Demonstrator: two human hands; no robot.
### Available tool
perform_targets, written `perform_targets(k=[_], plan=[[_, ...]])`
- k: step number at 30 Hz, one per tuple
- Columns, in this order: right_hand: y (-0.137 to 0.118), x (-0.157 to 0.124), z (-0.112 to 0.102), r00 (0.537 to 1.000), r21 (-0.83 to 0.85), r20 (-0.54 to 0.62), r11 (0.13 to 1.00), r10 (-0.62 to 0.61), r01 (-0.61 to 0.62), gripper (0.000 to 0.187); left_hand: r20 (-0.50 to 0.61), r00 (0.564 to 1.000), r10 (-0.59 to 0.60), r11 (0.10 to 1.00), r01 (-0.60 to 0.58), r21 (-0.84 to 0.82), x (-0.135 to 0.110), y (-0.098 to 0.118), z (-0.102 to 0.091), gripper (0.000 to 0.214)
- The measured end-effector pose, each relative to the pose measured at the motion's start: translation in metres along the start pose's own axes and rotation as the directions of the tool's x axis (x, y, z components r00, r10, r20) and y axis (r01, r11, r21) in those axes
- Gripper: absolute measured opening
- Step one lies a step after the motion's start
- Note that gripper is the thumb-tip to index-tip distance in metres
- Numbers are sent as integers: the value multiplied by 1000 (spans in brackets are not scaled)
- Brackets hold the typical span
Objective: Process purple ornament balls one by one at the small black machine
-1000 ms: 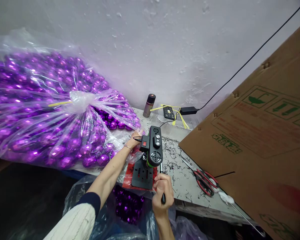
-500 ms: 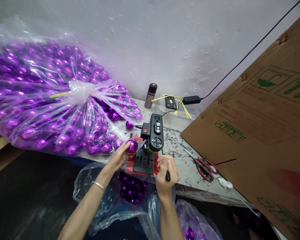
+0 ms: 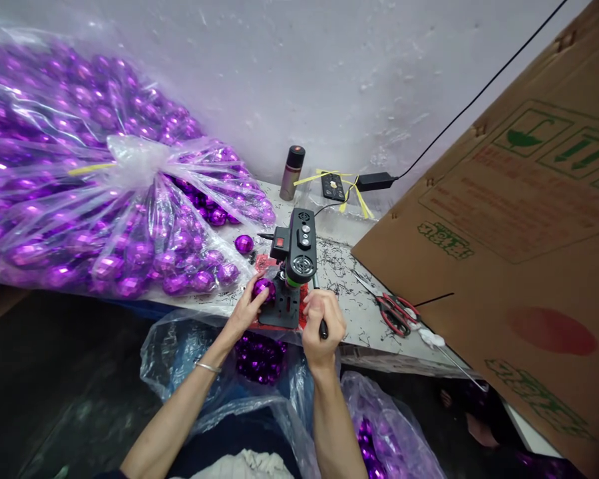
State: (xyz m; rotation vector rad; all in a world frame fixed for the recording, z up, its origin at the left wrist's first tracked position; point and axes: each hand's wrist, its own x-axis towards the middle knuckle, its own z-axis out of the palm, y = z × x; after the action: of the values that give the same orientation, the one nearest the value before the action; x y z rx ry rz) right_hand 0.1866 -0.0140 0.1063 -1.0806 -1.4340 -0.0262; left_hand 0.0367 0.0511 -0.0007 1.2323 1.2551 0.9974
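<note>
Between the thumb and fingers of my left hand [image 3: 245, 307] is a shiny purple faceted ball [image 3: 264, 290], at the left side of a small black bench machine [image 3: 302, 247]. My right hand [image 3: 324, 326] is wrapped round the black-ended lever [image 3: 323, 328] on the machine's right side. The machine's slotted base plate [image 3: 287, 307] lies over red material on the table. A second purple ball [image 3: 243, 244] rests on the table behind my left hand. Whether the held ball touches the machine I cannot tell.
A tied clear bag of purple balls [image 3: 130, 233] fills the left. Black-and-red scissors [image 3: 397, 313] lie beside a tall cardboard box [image 3: 504, 253]. At the back stand a spray can [image 3: 292, 173] and a black adapter [image 3: 376, 181]. An open plastic bag with purple balls [image 3: 259, 359] hangs below the edge.
The view has shifted, so everything sits higher and further left. My left hand has brought the ball closer in against the machine. My right hand stays on the lever.
</note>
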Motion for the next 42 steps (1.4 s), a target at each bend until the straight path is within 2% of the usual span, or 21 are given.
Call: perform_targets(k=[2,4,7,11,16,24,30,37,42], plan=[[-1,2,0,1000,1,3,1000,11,-11,31,26,997,-72,995,74,-61,1,0,-1,73],[-2,5,0,1000,3,12,1000,26,-26,31,56,996,-65,993,70,-94,2,1,1,72],[-4,10,-2,999,4,30,999,32,-32,30,74,995,64,997,-61,-42,4,3,5,65],[-5,11,-3,999,-5,44,999,32,-32,30,87,977,196,968,-207,141,1,4,13,57],[-3,6,-4,998,-3,46,999,32,-32,30,73,964,255,917,-265,298,-5,1,15,57],[-3,3,-4,998,-4,46,999,42,-42,29,56,948,314,895,-315,315,-8,-8,17,55],[-4,3,-4,999,-14,42,999,33,-32,30,74,907,415,842,-413,347,-6,-11,27,50],[-2,-2,-3,1000,-15,29,1000,8,-8,28,33,934,355,890,-348,295,-3,-21,34,59],[9,-19,3,1000,-24,-8,1000,-18,18,29,39,931,362,888,-357,289,-3,-23,34,57]])
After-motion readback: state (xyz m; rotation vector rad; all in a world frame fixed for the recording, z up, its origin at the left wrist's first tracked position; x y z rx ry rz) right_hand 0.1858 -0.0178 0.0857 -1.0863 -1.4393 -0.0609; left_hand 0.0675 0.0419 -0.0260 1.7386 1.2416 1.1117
